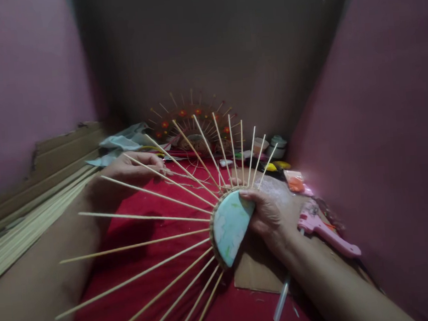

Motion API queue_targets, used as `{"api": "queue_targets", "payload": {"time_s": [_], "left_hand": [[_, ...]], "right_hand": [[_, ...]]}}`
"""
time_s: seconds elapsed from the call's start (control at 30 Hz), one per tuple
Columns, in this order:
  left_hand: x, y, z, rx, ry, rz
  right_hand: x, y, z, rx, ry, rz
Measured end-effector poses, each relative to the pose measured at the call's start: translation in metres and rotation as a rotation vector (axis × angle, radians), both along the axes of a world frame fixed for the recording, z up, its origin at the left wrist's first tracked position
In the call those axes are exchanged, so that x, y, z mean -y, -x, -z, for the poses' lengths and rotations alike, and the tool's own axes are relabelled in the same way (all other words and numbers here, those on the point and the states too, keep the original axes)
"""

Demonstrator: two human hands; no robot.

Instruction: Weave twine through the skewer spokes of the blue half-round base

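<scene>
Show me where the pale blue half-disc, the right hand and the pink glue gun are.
Pale blue half-disc (230, 225): head view, middle of its flat face.
Right hand (265, 214): head view, near the base of the thumb.
Pink glue gun (329, 234): head view, on its handle.

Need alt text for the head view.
A person's right hand grips a pale blue-green half-disc with thin sticks fanning from its curved edge, while the left hand pinches thin cord. Beneath is a red surface; a pink glue gun lies to the right.
</scene>
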State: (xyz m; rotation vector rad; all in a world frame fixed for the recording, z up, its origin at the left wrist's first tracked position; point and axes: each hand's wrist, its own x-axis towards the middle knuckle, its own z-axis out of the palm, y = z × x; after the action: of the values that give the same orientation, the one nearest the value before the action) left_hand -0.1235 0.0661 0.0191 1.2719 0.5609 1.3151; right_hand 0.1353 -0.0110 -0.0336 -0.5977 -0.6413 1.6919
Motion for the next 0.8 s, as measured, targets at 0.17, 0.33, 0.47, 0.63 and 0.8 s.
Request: {"api": "queue_targets", "payload": {"time_s": [0.17, 0.33, 0.47, 0.63, 0.8], "left_hand": [[-0.010, 0.003, -0.001, -0.144, -0.032, 0.027], [-0.019, 0.004, 0.002, 0.038, -0.057, 0.091], [-0.015, 0.002, -0.001, 0.145, 0.013, 0.108], [-0.013, 0.008, -0.004, 0.160, 0.060, 0.176], [-0.012, 0.016, -0.006, 0.012, -0.102, 0.070]], "right_hand": [[0.001, 0.001, 0.000, 0.003, 0.012, -0.012], [-0.001, 0.000, 0.003, -0.017, 0.000, -0.038], [-0.002, -0.001, 0.004, -0.005, -0.008, -0.027], [-0.002, 0.001, 0.002, 0.013, 0.041, -0.037], [-0.004, 0.000, 0.002, -0.004, 0.089, -0.035]]}}
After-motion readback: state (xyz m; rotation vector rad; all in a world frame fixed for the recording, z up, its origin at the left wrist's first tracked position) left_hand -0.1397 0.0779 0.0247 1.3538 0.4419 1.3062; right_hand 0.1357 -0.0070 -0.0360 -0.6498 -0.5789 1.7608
